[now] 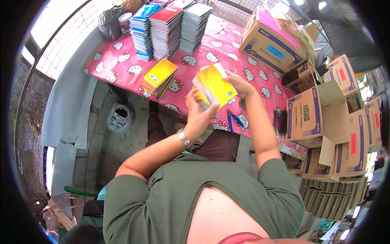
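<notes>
Yellow spiral notebooks (219, 90) are held tilted between both hands above the near edge of the table; white pages show along their sides. My left hand (198, 114) grips them from the lower left, its thumb across the near edge. At the upper right, my right hand (239, 84) has its fingers closed on the notebooks' edge. To the left, a short pile of yellow spiral notebooks (161, 74) lies close to the table edge. Blue-handled pliers (230, 120) rest on the pink patterned tablecloth (187, 61), just right of my left hand.
Tall notebook stacks in blue (143, 38), red (166, 30) and grey-white (196, 28) stand at the back left. Cardboard boxes (273, 42) line the right, beside a bundle of thin black wires (280, 121). A plastic-lined bin (120, 118) sits on the floor at left.
</notes>
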`<state>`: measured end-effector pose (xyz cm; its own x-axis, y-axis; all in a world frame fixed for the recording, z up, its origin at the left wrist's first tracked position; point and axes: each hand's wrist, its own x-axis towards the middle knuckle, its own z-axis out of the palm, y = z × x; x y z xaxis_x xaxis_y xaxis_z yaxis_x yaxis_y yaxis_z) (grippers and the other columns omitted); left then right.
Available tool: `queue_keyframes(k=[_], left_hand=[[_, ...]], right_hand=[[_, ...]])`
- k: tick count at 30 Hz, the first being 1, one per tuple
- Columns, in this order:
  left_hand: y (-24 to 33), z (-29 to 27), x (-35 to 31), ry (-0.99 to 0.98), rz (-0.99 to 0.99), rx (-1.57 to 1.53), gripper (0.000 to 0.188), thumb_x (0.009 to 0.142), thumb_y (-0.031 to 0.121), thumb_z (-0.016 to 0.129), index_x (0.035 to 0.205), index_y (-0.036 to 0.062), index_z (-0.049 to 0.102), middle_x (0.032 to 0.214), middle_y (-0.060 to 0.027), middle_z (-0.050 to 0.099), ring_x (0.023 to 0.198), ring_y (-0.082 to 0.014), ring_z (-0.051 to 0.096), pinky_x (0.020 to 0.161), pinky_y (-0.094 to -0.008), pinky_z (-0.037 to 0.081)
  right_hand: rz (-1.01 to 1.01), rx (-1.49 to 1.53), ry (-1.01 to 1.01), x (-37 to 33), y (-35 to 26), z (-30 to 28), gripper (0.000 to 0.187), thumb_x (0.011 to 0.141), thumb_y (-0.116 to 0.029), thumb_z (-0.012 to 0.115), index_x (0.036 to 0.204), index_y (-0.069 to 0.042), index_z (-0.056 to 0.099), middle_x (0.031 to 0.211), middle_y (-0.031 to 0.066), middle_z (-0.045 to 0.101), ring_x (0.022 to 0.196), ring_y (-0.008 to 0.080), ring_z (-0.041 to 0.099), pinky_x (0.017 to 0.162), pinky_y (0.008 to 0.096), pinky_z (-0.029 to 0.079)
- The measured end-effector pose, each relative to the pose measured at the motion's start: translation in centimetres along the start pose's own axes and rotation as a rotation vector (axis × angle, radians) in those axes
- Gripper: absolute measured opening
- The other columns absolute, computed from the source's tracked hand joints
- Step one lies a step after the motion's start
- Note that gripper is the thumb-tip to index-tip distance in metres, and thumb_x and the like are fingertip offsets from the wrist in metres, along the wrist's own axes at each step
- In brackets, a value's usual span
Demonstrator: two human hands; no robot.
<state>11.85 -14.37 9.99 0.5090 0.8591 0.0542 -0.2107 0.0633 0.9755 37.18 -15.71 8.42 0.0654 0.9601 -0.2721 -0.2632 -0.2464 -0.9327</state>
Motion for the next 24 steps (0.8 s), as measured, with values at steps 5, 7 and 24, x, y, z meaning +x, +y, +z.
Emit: queue_keyframes(k=[5,7,24], left_hand=[[-2.1,-3.5,4.5,-0.414,0.867,0.913,0.057,0.076,0.004,0.066,0.131,0.0065,0.05,0.133,-0.0156,0.052,0.122,-0.0364,0.053,0.112,-0.0468,0.036],[-2.1,-3.4,6.2,-0.636,0.934,1.115,0.038,0.08,0.015,0.064,0.117,0.0093,0.063,0.125,-0.01,0.06,0.12,-0.0283,0.056,0.105,-0.0446,0.043],[2.6,-0.1,10.5,-0.717,0.921,1.298,0.022,0.088,0.016,0.059,0.108,0.0082,0.06,0.092,-0.0052,0.066,0.09,-0.0232,0.067,0.079,-0.0392,0.052]], right_hand=[[0.317,-0.63,-0.168,3.2,-2.1,-0.2,0.072,0.089,-0.031,0.069,0.151,-0.009,0.039,0.151,0.0145,0.043,0.133,0.0241,0.048,0.106,0.0382,0.041],[0.317,-0.825,-0.1,3.0,-3.7,1.6,0.073,0.087,-0.035,0.071,0.149,-0.008,0.043,0.146,0.0145,0.05,0.132,0.0264,0.049,0.105,0.037,0.042],[0.496,-1.434,1.359,-23.5,17.0,-17.8,0.035,0.091,-0.028,0.066,0.117,-0.005,0.065,0.111,0.0204,0.064,0.107,0.0409,0.063,0.091,0.0502,0.052]])
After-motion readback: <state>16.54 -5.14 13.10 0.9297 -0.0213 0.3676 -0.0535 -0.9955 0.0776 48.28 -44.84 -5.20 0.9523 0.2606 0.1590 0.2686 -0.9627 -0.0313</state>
